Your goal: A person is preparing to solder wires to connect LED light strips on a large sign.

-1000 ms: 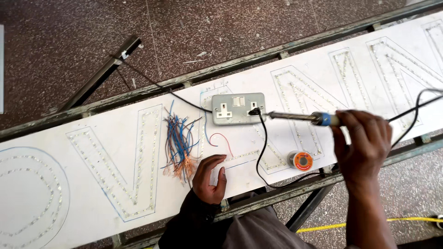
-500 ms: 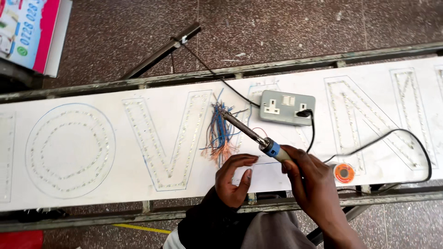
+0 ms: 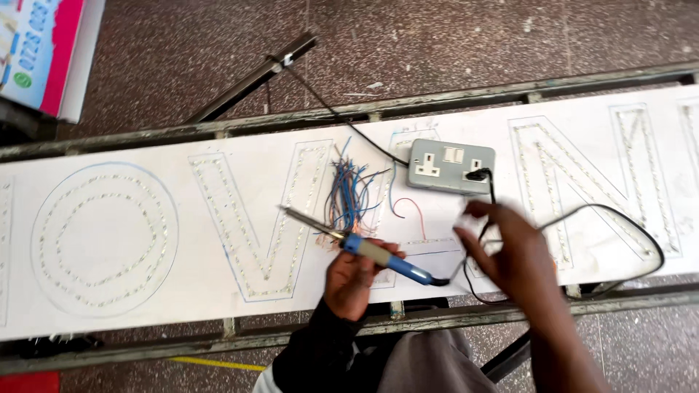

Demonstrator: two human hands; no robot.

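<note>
A: Head view is showing me the left hand holding a blue-handled soldering iron, its fingers wrapping round the handle and its metal tip pointing left over the V outline.

B: And the right hand?

A: It is hovering just below the grey double wall socket, fingers curling loosely near the black cable; I cannot tell whether they are pinching it.

B: How far along is the work looking?

A: I am judging it partway. The long white sign panel on the worktop is carrying rows of small dotted lights in every letter, but the bundle of blue and orange wires is lying loose beside the V, seemingly unjoined.
</note>
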